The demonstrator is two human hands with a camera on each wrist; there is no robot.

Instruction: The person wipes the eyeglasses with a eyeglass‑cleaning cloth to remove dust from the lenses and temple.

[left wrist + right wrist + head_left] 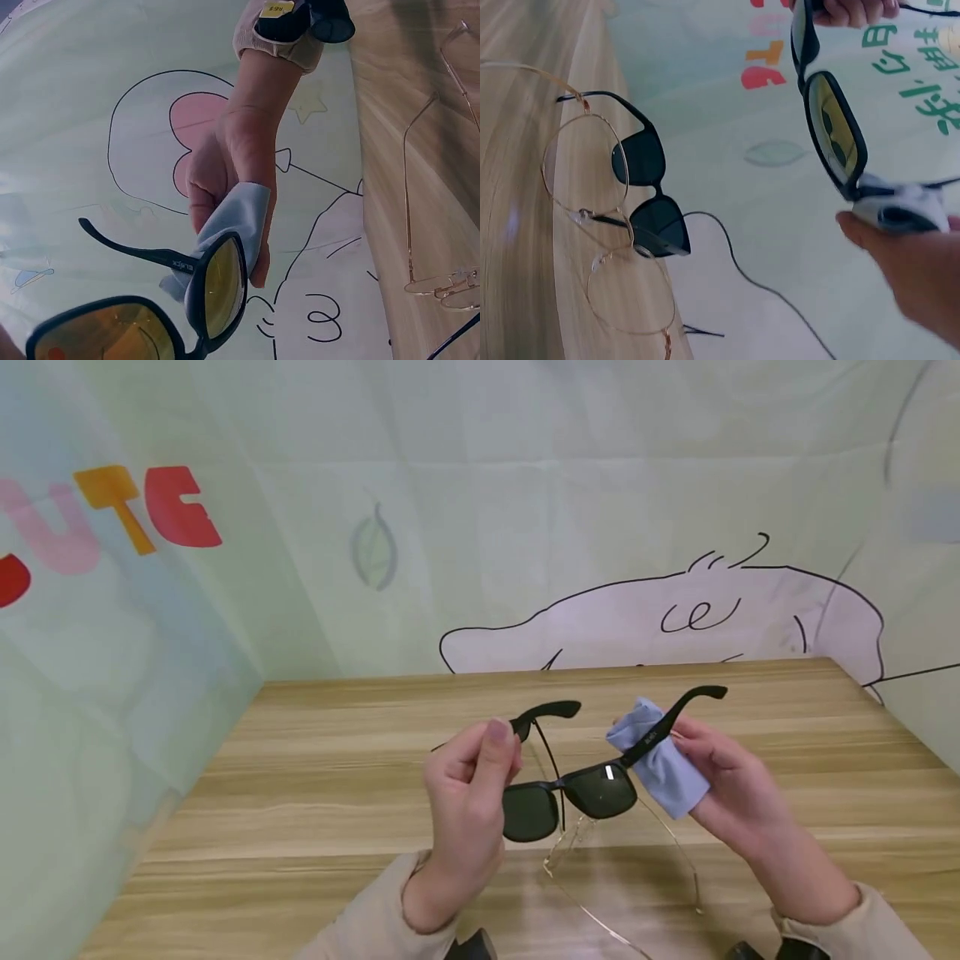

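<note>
Black-framed sunglasses (602, 791) hang in the air above the table, both temples unfolded. My left hand (471, 797) grips them at one side, by the hinge end of a temple; its fingers cover that corner of the frame. In my right hand (738, 793) is a light blue cloth (673, 779), held against the other temple near its hinge. The left wrist view shows the cloth (238, 217) behind the lens and temple, lying across the fingers. Some right fingertips are hidden by the cloth. Seen from the right wrist, the lens (834, 127) looks yellowish.
Thin gold-rimmed eyeglasses (585, 165) rest on the wooden table (315, 810) below the hands. Behind them lies a second pair of black sunglasses (641, 157). A printed cloth backdrop (480, 527) rises along the table's back and left edges.
</note>
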